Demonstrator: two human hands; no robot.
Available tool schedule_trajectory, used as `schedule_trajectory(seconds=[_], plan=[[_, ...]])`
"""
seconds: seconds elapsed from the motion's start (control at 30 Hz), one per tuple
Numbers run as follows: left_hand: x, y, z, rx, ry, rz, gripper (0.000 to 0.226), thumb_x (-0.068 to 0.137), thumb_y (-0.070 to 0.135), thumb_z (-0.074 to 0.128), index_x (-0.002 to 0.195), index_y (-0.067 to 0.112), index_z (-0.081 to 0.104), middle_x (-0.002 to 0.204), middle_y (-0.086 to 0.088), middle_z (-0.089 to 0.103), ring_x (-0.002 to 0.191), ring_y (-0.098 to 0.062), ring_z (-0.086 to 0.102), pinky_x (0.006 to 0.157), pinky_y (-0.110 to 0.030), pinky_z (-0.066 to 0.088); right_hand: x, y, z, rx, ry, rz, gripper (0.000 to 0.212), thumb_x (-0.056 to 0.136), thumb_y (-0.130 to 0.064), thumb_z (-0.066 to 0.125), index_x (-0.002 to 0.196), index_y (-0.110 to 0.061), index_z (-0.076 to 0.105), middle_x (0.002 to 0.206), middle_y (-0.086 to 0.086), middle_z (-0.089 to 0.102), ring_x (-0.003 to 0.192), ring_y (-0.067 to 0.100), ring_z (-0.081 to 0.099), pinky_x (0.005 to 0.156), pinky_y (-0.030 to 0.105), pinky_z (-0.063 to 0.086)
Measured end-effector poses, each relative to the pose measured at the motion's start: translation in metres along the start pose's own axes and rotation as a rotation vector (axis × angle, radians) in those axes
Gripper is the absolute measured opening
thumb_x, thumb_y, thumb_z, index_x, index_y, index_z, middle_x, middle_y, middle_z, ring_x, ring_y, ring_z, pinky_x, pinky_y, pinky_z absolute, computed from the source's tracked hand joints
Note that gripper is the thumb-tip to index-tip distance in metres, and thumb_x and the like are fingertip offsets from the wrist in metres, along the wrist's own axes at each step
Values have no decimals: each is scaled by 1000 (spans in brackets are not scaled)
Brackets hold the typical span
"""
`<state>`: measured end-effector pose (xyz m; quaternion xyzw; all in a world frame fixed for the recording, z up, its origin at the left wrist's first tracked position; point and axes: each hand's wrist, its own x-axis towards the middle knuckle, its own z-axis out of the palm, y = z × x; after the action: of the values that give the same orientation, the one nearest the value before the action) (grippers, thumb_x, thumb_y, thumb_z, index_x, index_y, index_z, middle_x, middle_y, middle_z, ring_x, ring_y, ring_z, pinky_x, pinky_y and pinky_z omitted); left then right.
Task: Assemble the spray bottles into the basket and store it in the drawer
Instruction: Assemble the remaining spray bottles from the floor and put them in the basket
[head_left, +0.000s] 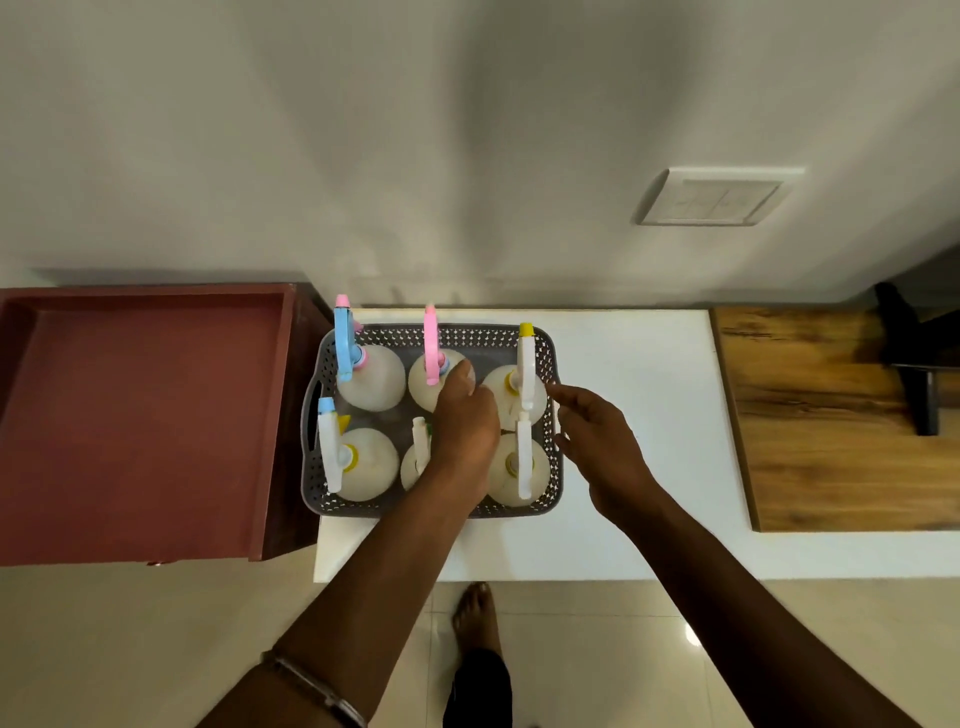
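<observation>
— Grey perforated plastic basket (554, 467) is sitting on the white table (649, 467), and six white round spray bottles (371, 465) are standing inside it.

— And the hands?

— Left hand (465, 421) is lying over the middle bottles, fingers curled; what it grips, I cannot tell. Right hand (602, 447) is hovering loose at the right rim. Open red-brown wooden drawer (140, 415) is waiting beside.

A grey perforated basket (550, 364) sits on the white tabletop (634, 405), just beside an open reddish-brown drawer (140, 415). Six white, round-bodied spray bottles stand upright inside in two rows of three: the far row has blue (344, 343), pink (431, 345) and white, yellow-tipped (525, 364) sprayers; the near row's sprayers are white (330, 452).
</observation>
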<state>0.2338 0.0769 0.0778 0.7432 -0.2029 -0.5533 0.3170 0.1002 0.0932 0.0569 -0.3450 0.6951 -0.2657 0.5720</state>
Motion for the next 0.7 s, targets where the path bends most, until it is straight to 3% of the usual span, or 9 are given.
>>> schedule_trajectory(seconds=[0.1, 0.23, 0.4, 0.57, 0.7], plan=[[-15, -2, -11, -45, 21, 62, 51, 97, 17, 39, 147, 29, 39, 147, -15, 48, 133, -36, 45, 109, -47, 41, -12, 5, -6, 34, 4, -19, 34, 97, -11, 46, 126, -19, 63, 122, 1, 67, 114, 18, 62, 102, 42, 51], [-43, -12, -24, -85, 67, 189, 49, 94, 19, 48, 142, 25, 46, 139, -12, 55, 127, -29, 52, 98, -35, 44, -40, 14, -17, 80, 29, -58, 32, 98, -9, 46, 104, -33, 66, 99, -21, 68, 87, -5, 66, 84, 26, 52], [-90, -40, -37, -123, 77, 276, 45, 95, 21, 52, 139, 23, 50, 132, 5, 59, 115, -8, 54, 91, -22, 38, -84, 35, -29, 85, 38, -88, 36, 99, -9, 47, 131, -17, 61, 126, -8, 63, 104, -1, 58, 101, 38, 50], [-136, -78, -52, -161, 69, 308, 32, 95, 19, 52, 125, 25, 58, 107, 15, 63, 99, -4, 57, 78, -16, 41, -137, 61, -35, 63, 42, -110, 36, 97, -13, 50, 131, -18, 61, 122, -11, 64, 99, -2, 59, 100, 38, 51], [-168, -120, -75, -132, 80, 293, 38, 94, 22, 51, 132, 27, 55, 119, 12, 61, 105, -2, 55, 85, -18, 39, -176, 87, -31, 48, 34, -120, 36, 97, -15, 52, 131, -19, 61, 124, -11, 63, 101, -1, 58, 98, 37, 52]])
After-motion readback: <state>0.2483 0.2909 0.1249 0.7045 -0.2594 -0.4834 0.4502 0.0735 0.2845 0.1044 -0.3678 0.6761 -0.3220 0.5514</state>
